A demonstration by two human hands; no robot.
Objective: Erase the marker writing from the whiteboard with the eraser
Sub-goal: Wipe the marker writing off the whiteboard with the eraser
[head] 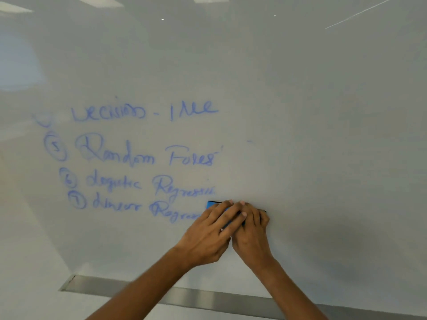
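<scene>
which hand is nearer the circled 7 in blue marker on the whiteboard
Left. The left hand lies on the blue eraser, right of the circled 7; the right hand is farther right.

A brushed metal tray rail (189, 294) runs along the lower edge of the view, slanting down from left to right. Below it and to its left lies a plain pale wall (27, 285). High above the rail, bright ceiling light panels (99, 0) show as soft rectangular reflections along the top edge. Up and far right of the rail, a thin white streak (360, 12) crosses diagonally. Far above the rail's left end, a bluish window-like glow (18, 63) is mirrored dimly.
</scene>
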